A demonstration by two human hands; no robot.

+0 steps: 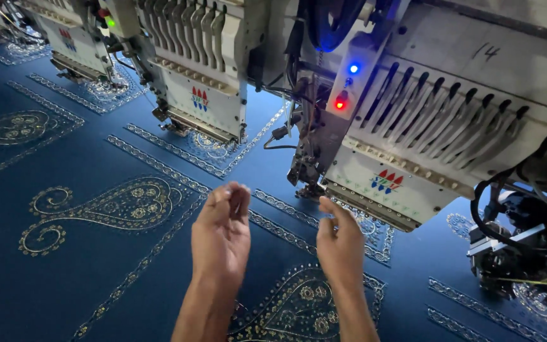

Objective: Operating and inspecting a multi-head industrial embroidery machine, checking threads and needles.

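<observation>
While both hands hover above the blue cloth [83, 266] in the head view, neither grips anything that can be made out. The left hand [221, 233] is raised with its fingers curled loosely inward, thumb and fingertips drawn near each other at the top, palm turned toward the right; whether a thread runs between them cannot be told. The right hand [340, 244] is held just beside it, fingers straight and together, pointing up at the needle area [308, 183] under the nearest stitching head [406, 139], close to it but not touching.

That head hangs low over the cloth directly ahead of the fingers, blocking the view of the fabric beneath it. On its side panel a blue lamp [353, 68] and a red lamp [340, 104] glow. A 2nd head [201, 76] stands to the left, and a 3rd [74, 41] farther along, with a green lamp [111, 23] lit. Dark cables and a motor unit [520, 247] crowd the right edge.

The cloth carries gold curling motifs [106, 209] and pale beaded borders [159, 166]; another gold motif [299, 307] lies under the forearms.
</observation>
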